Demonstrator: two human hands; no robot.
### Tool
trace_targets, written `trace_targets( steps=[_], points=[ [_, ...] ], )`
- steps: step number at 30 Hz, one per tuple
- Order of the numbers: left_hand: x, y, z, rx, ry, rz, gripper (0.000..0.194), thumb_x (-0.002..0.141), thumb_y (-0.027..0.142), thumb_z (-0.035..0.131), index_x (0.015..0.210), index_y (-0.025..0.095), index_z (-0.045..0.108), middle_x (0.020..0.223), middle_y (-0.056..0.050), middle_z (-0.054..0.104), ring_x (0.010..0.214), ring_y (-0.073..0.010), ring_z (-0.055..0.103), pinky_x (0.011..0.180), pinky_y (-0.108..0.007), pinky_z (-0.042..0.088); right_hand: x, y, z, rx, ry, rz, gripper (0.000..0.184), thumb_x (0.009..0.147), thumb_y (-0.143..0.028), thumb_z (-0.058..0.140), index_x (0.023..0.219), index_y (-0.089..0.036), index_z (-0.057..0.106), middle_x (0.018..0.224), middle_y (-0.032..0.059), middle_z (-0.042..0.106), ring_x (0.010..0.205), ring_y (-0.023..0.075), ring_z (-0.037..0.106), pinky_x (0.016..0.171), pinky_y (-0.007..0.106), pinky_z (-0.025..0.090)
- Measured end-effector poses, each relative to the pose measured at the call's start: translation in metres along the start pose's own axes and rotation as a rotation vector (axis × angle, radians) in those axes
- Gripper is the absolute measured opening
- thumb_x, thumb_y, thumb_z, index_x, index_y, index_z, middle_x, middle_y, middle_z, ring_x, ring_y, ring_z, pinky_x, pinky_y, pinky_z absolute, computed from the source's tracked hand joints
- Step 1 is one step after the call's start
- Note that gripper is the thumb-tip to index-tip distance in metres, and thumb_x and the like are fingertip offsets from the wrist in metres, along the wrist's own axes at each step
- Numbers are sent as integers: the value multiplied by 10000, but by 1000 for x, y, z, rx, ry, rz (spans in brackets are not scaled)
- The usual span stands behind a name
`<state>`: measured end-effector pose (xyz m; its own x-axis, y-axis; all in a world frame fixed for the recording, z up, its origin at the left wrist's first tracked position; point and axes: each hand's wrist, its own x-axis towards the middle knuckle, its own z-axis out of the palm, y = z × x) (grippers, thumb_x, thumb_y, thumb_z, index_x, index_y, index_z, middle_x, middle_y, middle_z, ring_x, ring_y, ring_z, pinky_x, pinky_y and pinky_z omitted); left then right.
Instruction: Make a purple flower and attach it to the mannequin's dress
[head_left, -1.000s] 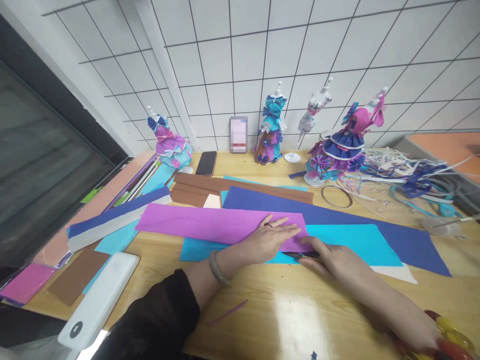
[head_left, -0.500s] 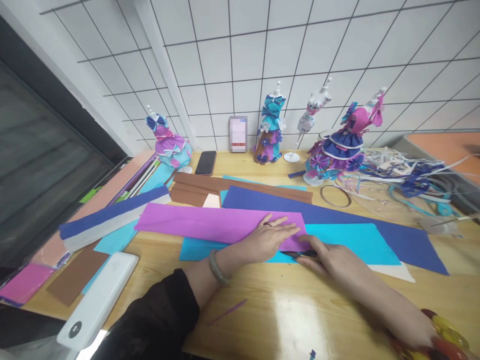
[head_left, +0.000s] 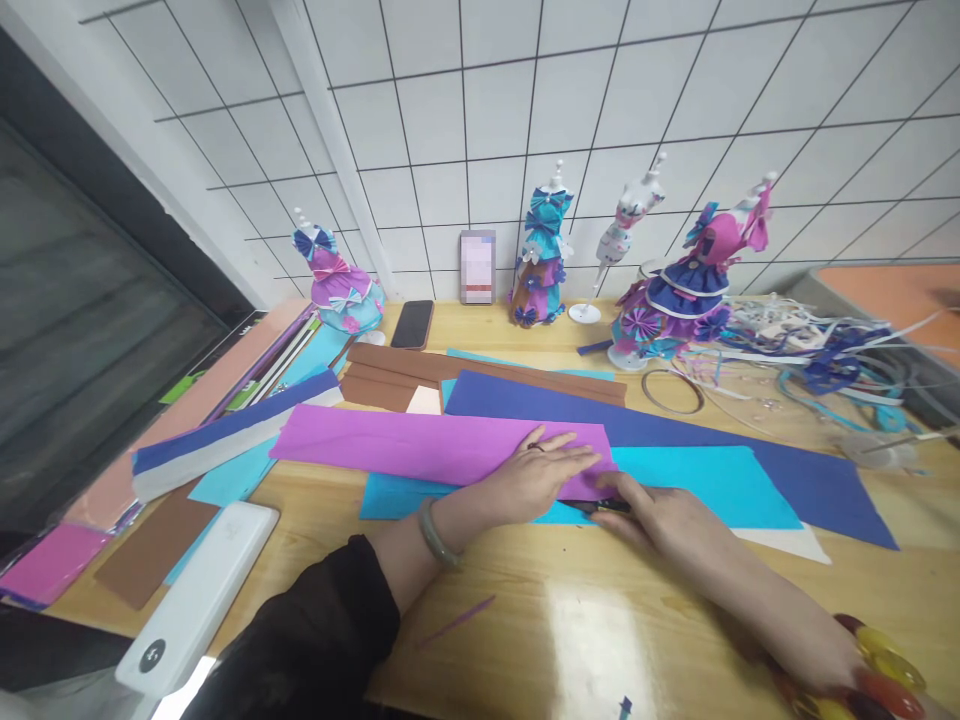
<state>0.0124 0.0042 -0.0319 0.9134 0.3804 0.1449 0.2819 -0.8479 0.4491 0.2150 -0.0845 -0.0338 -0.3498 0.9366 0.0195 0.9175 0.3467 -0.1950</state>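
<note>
My left hand (head_left: 536, 477) lies flat with fingers stretched out on the right end of a long purple paper sheet (head_left: 420, 446), pressing it to the wooden table (head_left: 570, 610). My right hand (head_left: 664, 517) is closed on a small dark cutting tool (head_left: 600, 507) whose tip sits at the purple sheet's lower right edge. Under the purple sheet lie a turquoise sheet (head_left: 697, 480) and a dark blue sheet (head_left: 675, 430).
Four dressed paper mannequins (head_left: 544, 250) stand along the tiled wall, with a phone (head_left: 414, 325) and a small card. Brown paper strips (head_left: 420, 372), ribbon tangle (head_left: 817, 350) at right, a white box (head_left: 196, 598) and paper stacks at left.
My right hand has slid the cutting tool slightly left along the purple sheet's edge. My left hand stays pressed flat in the same place.
</note>
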Motion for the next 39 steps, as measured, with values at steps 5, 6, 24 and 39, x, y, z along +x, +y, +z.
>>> trace_targets(
  steps=[5, 6, 24, 39],
  points=[
    [0, 0, -6, -43, -6, -10, 495, 859, 96, 253, 1332, 236, 287, 1393, -5, 349, 1332, -127, 173, 1094, -394, 81, 1, -3, 0, -30, 8, 8, 376, 867, -491, 362, 1074, -195, 465, 747, 55, 692, 612, 211, 653, 488, 277, 415],
    [0, 0, -8, -61, -14, -7, 494, 861, 96, 246, 1334, 232, 287, 1395, -11, 344, 1332, -125, 174, 1094, -392, 84, 3, -5, 0, -42, 11, 4, 373, 867, -492, 362, 1058, -191, 469, 731, 55, 689, 598, 211, 650, 479, 275, 407],
    [1, -4, -12, -201, -3, -55, 519, 847, 62, 221, 1321, 245, 321, 1382, 14, 364, 1316, -85, 208, 1102, -359, 117, 11, -11, -2, -25, 35, -43, 309, 878, -453, 366, 991, -199, 501, 675, 43, 676, 546, 189, 626, 453, 254, 368],
    [2, -7, -15, -256, 14, -35, 514, 840, 57, 243, 1317, 229, 328, 1376, -10, 375, 1313, -91, 218, 1107, -364, 118, 18, -22, -2, -46, 33, -30, 374, 868, -473, 372, 1050, -157, 459, 667, 72, 672, 581, 220, 644, 473, 264, 393]
  ],
)
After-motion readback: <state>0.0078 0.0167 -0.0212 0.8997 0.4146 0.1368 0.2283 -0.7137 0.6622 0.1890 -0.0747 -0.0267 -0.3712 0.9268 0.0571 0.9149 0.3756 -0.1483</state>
